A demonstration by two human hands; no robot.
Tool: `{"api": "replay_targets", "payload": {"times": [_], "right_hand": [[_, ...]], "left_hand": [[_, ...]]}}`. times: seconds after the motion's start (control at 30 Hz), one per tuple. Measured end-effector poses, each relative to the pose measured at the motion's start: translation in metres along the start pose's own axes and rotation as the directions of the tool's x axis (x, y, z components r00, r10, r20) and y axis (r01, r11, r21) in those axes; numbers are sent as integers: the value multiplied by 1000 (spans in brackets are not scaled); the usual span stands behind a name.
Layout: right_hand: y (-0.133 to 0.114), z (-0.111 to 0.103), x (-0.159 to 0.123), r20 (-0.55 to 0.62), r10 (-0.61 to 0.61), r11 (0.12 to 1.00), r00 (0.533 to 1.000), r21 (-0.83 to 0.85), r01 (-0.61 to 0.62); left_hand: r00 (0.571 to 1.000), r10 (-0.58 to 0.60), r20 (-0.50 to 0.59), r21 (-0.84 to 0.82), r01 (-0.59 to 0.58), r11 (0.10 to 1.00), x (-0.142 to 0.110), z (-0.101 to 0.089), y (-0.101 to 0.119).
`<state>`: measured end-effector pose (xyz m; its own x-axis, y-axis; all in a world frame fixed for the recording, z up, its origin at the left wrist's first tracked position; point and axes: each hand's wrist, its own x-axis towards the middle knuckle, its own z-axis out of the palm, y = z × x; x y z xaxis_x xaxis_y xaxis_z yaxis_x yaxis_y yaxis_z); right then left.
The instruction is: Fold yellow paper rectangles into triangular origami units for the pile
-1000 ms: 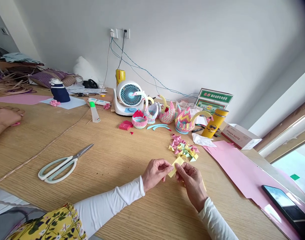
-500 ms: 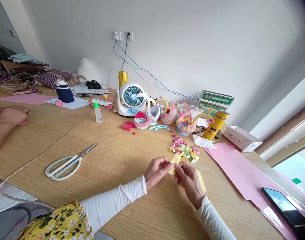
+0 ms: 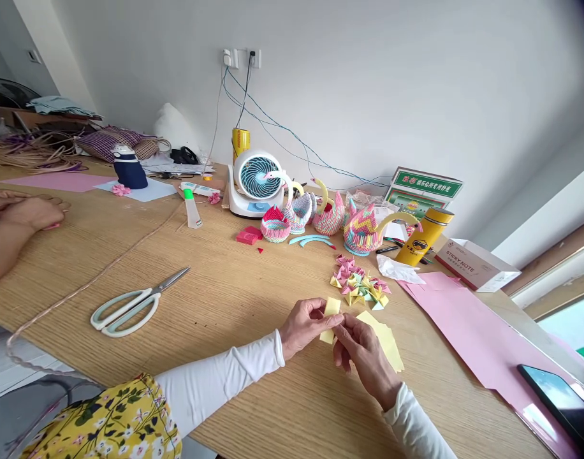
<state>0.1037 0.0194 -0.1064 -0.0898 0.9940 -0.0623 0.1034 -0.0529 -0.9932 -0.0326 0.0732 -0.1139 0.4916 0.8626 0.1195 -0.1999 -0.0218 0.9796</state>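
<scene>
A small folded strip of yellow paper (image 3: 332, 307) stands nearly upright between my hands. My left hand (image 3: 301, 330) pinches it, thumb in front and fingers behind. My right hand (image 3: 366, 357) is closed too, its thumb and forefinger at the strip's right edge beside my left thumb tip. Part of the strip is hidden behind the fingers. Loose yellow paper pieces (image 3: 387, 341) lie on the table, partly covered by my right hand. Just beyond my hands is a pile of folded pink, yellow and green paper pieces (image 3: 359, 284).
Scissors (image 3: 127, 311) lie at left, near a glue bottle (image 3: 192, 210). Several paper swans (image 3: 361, 231) and a small fan (image 3: 258, 182) stand at the back. Pink sheets (image 3: 457, 325) and a phone (image 3: 554, 398) lie right. Another person's hands (image 3: 29, 211) are at far left.
The yellow strip has turned from slanted to nearly upright. My right hand has slid from the strip's face to its edge, and more of the loose yellow pieces shows. The view has shifted slightly.
</scene>
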Motion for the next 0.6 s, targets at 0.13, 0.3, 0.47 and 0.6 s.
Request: {"api": "replay_targets", "payload": {"times": [0.13, 0.3, 0.47, 0.6], "right_hand": [[0, 0, -1, 45, 25, 1000, 999, 10, -26], [2, -3, -5, 156, 83, 993, 984, 65, -94], [1, -7, -5, 19, 27, 1000, 999, -8, -27], [0, -8, -1, -79, -37, 997, 996, -74, 31]], "left_hand": [[999, -39, 11, -41, 40, 998, 0, 0, -3], [982, -53, -179, -47, 45, 998, 10, -8, 0], [982, -143, -121, -65, 136, 989, 11, -18, 10], [976, -183, 115, 43, 179, 983, 6, -15, 5]]}}
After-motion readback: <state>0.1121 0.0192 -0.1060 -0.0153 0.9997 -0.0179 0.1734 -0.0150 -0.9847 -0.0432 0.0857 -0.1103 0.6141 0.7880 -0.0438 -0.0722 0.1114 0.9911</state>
